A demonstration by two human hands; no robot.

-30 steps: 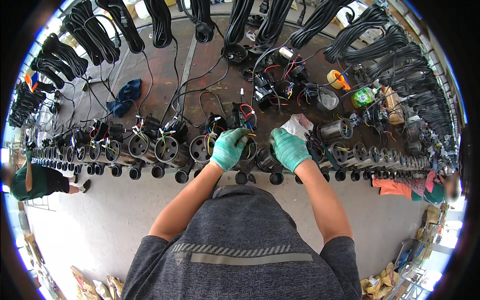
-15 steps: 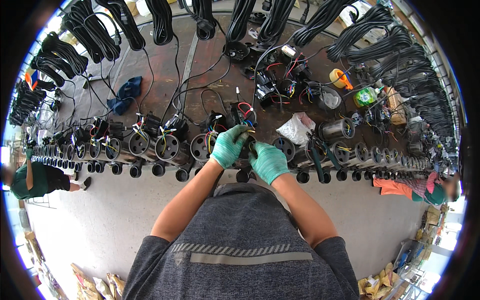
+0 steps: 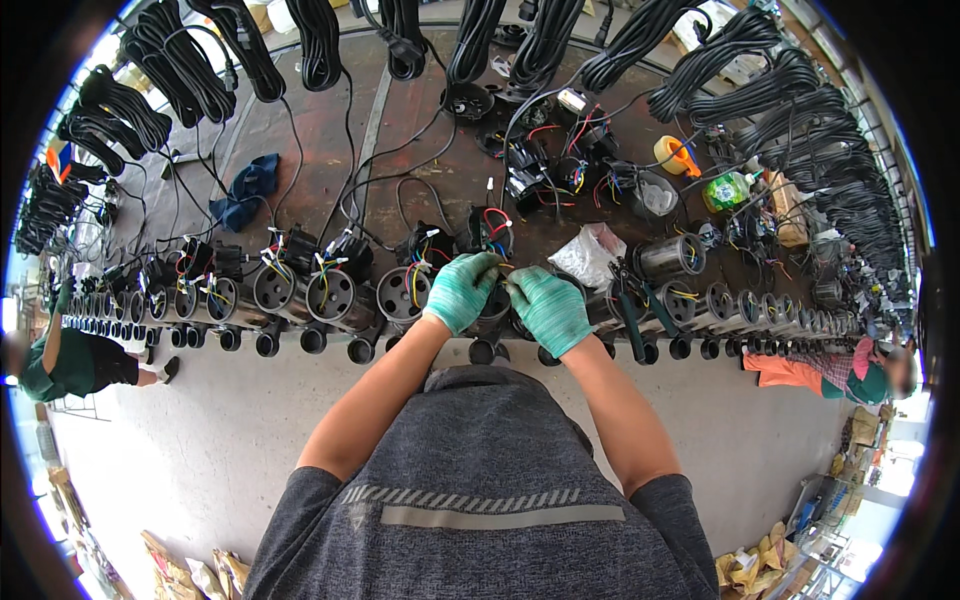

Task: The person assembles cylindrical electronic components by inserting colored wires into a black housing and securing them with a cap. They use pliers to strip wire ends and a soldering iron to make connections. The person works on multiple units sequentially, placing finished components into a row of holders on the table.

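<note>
My left hand [image 3: 462,293], in a green glove, pinches thin wires [image 3: 507,266] above a dark cylindrical housing [image 3: 488,322] at the table's near edge. Close beside it my right hand [image 3: 551,309], gloved alike, is also closed, its thumb and fingertips on the same wires. The fingers partly hide the wire ends and the mouth of the housing. Just beyond my hands lies a black motor part [image 3: 492,232] with red and blue wires. To the left stands another cylinder [image 3: 403,294] with round holes in its end.
Pliers with dark green handles [image 3: 632,312] rest to the right, next to a clear plastic bag [image 3: 592,254] of small parts. Black cable coils [image 3: 320,45] hang along the far side. A blue cloth [image 3: 246,190] lies at left. Other people stand at both sides.
My right hand has moved up and slightly right, from beside the housing, and its fingertips now meet the wires near my left hand. The left hand has barely moved.
</note>
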